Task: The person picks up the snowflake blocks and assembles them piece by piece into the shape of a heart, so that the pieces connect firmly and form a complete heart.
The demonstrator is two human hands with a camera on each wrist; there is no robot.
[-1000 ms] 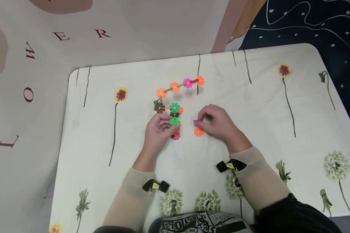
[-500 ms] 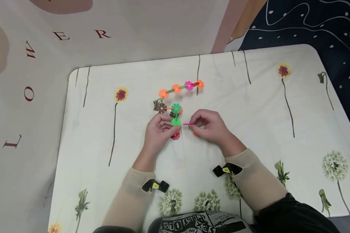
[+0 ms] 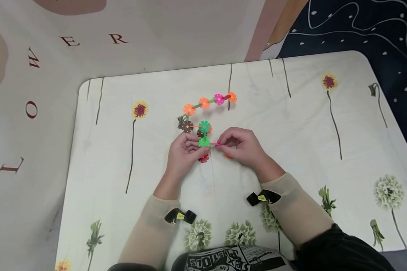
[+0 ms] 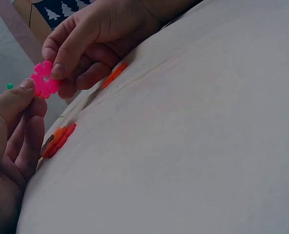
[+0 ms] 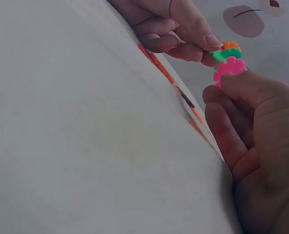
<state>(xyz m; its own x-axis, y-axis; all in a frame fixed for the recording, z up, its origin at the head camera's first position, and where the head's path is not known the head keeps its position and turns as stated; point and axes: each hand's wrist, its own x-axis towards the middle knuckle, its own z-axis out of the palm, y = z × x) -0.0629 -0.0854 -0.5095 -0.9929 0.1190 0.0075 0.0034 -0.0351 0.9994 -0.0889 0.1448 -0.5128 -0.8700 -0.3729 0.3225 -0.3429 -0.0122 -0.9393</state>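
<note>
My left hand [image 3: 183, 156] pinches a light green notched disc [image 3: 204, 142] at the near end of a chain of interlocking plastic discs. Above it come a darker green disc [image 3: 204, 126] and a brown disc [image 3: 187, 127]; orange discs [image 3: 204, 102] and a magenta disc [image 3: 219, 99] run off to the far right. Between thumb and fingers, my right hand [image 3: 242, 146] holds a pink disc [image 4: 39, 75], seen edge-on in the head view. Its edge is right at the green disc's rim. In the left wrist view the left thumb tip overlaps the pink disc's side.
Loose discs lie on the flower-printed table cover [image 3: 274, 113]: a red one [image 3: 203, 159] by the left hand, with orange and dark ones near it, and an orange one [image 3: 228, 156] partly under the right hand. A wall [image 3: 190, 37] borders the far side.
My right hand has moved left with the pink disc, bringing it up to the green disc, and now covers most of the loose orange disc. The left hand has stayed nearly still.
</note>
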